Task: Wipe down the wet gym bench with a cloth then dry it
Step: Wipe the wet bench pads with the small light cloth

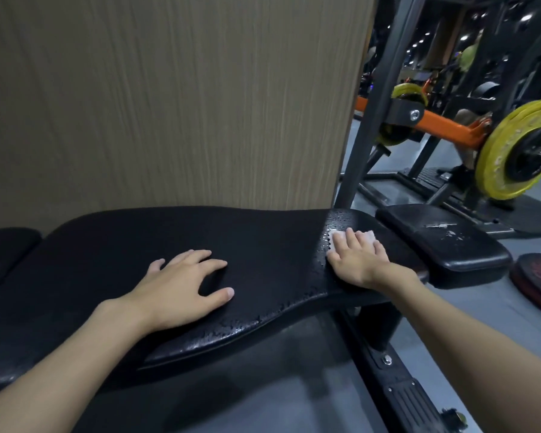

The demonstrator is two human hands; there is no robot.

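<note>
Head view: I see my right hand (358, 260) pressing flat on the white cloth (353, 240), fingers (352, 237) spread across it, near the right end of the black bench surface (263, 254). Left of the cloth, my left hand (181, 289) lies open on the surface, fingers apart. Droplets bead around the cloth. Behind the surface stands a wood panel (169, 98); right of it, a yellow plate (519, 151).

The bench (263, 254) is black with a pebbled sheen of droplets, the cloth (366, 237) white with a zigzag edge, the wall (169, 98) tan with vertical woodgrain, the plate (512, 154) yellow around a black hub, the bar (444, 125) orange, and the floor (512, 314) grey.
</note>
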